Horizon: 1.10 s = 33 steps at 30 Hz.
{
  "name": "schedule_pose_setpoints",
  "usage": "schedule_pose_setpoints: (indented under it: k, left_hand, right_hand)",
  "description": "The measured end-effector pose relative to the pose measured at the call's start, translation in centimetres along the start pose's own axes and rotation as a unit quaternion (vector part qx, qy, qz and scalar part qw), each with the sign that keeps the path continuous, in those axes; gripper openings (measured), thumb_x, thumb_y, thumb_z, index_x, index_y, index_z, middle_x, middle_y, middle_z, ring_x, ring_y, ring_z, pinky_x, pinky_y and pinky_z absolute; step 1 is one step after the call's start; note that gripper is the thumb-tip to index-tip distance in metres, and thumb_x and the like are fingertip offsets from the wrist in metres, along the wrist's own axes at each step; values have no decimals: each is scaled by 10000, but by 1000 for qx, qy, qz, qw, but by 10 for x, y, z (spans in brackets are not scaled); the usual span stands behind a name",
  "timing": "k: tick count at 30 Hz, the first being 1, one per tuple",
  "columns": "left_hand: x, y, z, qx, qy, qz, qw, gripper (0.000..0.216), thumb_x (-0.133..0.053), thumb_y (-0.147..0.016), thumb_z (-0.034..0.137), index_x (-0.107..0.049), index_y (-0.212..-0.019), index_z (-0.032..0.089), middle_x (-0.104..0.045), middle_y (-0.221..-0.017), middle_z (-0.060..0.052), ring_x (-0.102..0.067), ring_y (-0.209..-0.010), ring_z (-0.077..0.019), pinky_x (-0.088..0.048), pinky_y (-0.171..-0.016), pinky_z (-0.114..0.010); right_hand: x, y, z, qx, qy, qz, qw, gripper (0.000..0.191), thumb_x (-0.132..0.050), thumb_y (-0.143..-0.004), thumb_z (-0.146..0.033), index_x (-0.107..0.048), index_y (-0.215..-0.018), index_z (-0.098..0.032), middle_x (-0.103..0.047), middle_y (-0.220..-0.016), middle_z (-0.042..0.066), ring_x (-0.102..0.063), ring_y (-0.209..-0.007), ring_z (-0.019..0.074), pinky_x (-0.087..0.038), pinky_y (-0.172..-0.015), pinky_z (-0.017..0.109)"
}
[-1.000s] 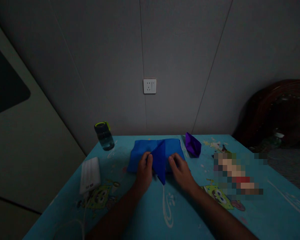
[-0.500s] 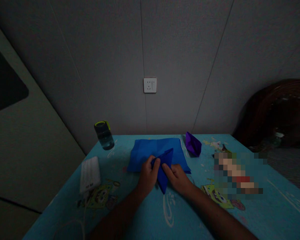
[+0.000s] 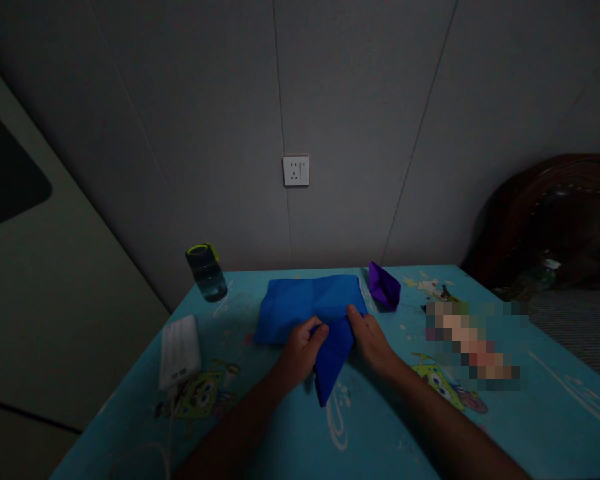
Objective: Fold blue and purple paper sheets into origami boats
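Observation:
Between my hands is a dark blue piece of folded paper [image 3: 333, 357], its narrow point hanging toward me above the table. My left hand [image 3: 303, 350] pinches its upper left corner, thumb on top. On the other side, my right hand [image 3: 373, 340] grips the upper right edge with the thumb uppermost. Behind them lies a flat, lighter blue sheet of paper [image 3: 300, 299], creased and partly covered by my hands. A purple folded paper shape [image 3: 384, 287] sits to the right of that sheet.
A dark bottle with a yellow-green rim [image 3: 207, 273] stands at the table's back left. Nearer is a white power bank [image 3: 180, 352] with a cable. Cartoon prints mark the turquoise tablecloth [image 3: 380, 427]; one patch at right is pixelated. Behind rises a wall with a socket [image 3: 297, 171].
The folded blue paper has turned and spread wider, its point now lower and nearer me. My right hand has shifted right and up, to the paper's upper right edge.

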State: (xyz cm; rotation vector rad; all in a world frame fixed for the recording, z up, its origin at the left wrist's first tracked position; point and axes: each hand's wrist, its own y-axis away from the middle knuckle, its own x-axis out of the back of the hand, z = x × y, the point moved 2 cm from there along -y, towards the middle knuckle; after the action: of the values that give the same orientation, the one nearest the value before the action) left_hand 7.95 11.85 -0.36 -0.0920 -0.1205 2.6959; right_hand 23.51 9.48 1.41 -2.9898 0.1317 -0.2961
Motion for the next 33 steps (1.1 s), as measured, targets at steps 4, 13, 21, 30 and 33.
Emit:
schedule_pose_setpoints:
  k: [4,13,21,30,33]
  left_hand:
    - [1,-2,-2,-6,5,5,1000,411,-609,-815,586,-535,-712,195,-439,-551,66,-384,-464,-81,-320,-464,-196]
    - [11,-8,-5,-27,22,152,988,419,-507,-884,610,-600,-877,202,-626,-771,-3,-600,-737,-159,-477,-701,-252]
    - [15,-10,-7,-130,-123,206,962,321,-449,-953,447,-479,-1176,219,-591,-1128,-89,-581,-1078,-218,-432,-982,-404]
    - [4,1,-2,-193,-135,71,969,248,-455,-971,322,-546,-1171,208,-653,-1147,-109,-632,-1069,-229,-495,-927,-367]
    - [-1,5,-6,-179,-101,-5,979,465,-552,-930,322,-428,-1364,211,-552,-1369,-146,-564,-1230,-265,-516,-943,-363]
  right_hand:
    - [0,-3,2,-2,9,9,1000,640,-354,-854,-768,-328,-498,-237,-314,-461,-49,-279,-450,104,-235,-450,267]
    - [-15,6,-6,127,44,-76,988,428,-406,-970,-548,-601,-854,-186,-560,-696,-8,-515,-650,143,-429,-629,254]
    - [-23,10,-2,226,124,-82,963,427,-419,-993,-407,-501,-1376,-237,-653,-1130,87,-612,-1046,242,-461,-966,390]
    - [-17,8,0,238,166,29,956,476,-509,-962,-348,-465,-1417,-217,-597,-919,51,-583,-830,198,-502,-778,338]
    - [-12,7,-3,237,169,60,955,454,-506,-962,-343,-486,-1397,-213,-587,-921,49,-584,-832,199,-504,-774,343]
